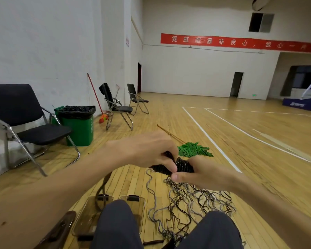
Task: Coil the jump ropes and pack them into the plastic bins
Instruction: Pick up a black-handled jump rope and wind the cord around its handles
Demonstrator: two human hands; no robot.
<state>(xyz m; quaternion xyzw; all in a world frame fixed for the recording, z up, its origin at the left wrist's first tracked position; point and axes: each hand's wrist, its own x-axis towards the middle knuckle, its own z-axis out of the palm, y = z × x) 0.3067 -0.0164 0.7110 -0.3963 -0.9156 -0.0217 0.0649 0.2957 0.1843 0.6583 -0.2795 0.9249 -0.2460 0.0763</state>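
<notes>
Three folding chairs (pixel 34 123), two clear plastic bins (pixel 86 218), two hands (pixel 147 150), one green trash bin (pixel 79 126), one broom (pixel 95 97), one mop (pixel 194 150), one red banner (pixel 223 43), and jump ropes (pixel 187 200) too tangled to count.

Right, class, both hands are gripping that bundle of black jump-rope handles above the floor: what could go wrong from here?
The thin grey and brown cords lie tangled on the wooden floor, so pulling on the black handle bundle that the left hand and right hand grip may tighten knots. The cords also pass by the person's right knee, where a leg could snag them.
</notes>
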